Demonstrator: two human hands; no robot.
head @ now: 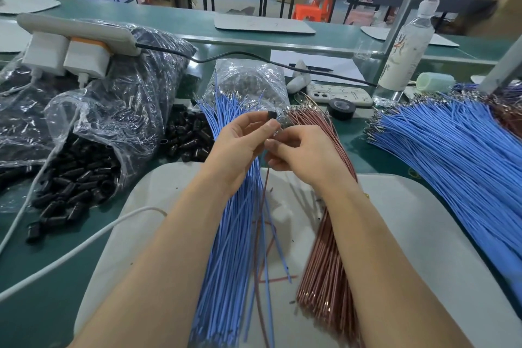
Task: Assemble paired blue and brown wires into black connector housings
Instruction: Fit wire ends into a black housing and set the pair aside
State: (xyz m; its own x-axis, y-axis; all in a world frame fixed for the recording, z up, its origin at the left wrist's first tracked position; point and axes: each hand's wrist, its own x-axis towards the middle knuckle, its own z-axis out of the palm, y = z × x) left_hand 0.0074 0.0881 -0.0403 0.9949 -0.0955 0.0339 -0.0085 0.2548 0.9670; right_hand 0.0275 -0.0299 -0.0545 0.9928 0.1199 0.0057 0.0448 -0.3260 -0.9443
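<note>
**Entry: one housing in hand, wire stock lying beneath**

- Left hand (pixel 240 147): its fingers (pixel 269 125) are curling inward, thumb and forefinger pinching a small black plastic connector housing (pixel 271 115) at their tips, raised above the bench.
- Right hand (pixel 306 155): its fingers (pixel 282 147) are curling tight just below the left fingertips and pinching a single thin brown wire (pixel 265 192), which is hanging down from them. Whether its tip is sitting inside the housing cannot be told.
- Long bundle of blue insulated wires (pixel 226 248): lying directly under the left fingers, running towards the person.
- Bundle of brown insulated wires (pixel 324 268): lying under the right fingers and wrist.
- Pale grey mat (pixel 423 234): carrying both bundles on the green bench (pixel 42 277).
- Heap of loose black housings (pixel 187 135): sitting just left of the left fingers; more are spilling from a clear plastic bag (pixel 84 127) further left.
- Large fan of blue wires (pixel 452 150): spreading well to the right of the right fingers.
- Black roll of tape (pixel 341 108): lying beyond the right fingers.
</note>
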